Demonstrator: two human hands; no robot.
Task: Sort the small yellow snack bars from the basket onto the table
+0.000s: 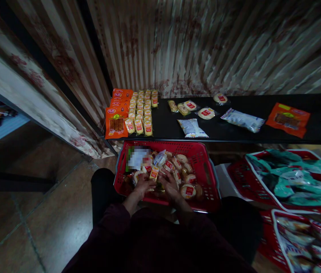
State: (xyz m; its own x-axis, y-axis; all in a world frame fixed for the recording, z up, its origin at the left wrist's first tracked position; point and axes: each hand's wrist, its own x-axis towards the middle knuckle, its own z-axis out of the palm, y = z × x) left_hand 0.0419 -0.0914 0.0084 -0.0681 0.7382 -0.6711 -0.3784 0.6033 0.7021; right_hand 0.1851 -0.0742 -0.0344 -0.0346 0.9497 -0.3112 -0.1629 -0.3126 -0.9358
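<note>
Both hands are inside a red plastic basket (pixel 200 157) heaped with round wrapped biscuits (pixel 188 191) and small packets. My left hand (pixel 144 184) has its fingers closed by the lower end of a small yellow wrapped cake (pixel 154 173), which seems to be in its grip. Close beside it, my right hand (pixel 169 184) reaches among the packets with its fingers apart; its fingertips are partly hidden. A white packet (pixel 159 158) lies just beyond the hands. On the black shelf (pixel 163 131) stand rows of matching yellow cakes (pixel 140 113).
Orange snack bags (pixel 116 123) line the shelf's left end, and another orange bag (pixel 288 119) lies at right. White packets (pixel 192 128) and loose round biscuits (pixel 206 113) lie between. Right of me are a basket of green bags (pixel 294 178) and a basket of striped packets (pixel 299 239).
</note>
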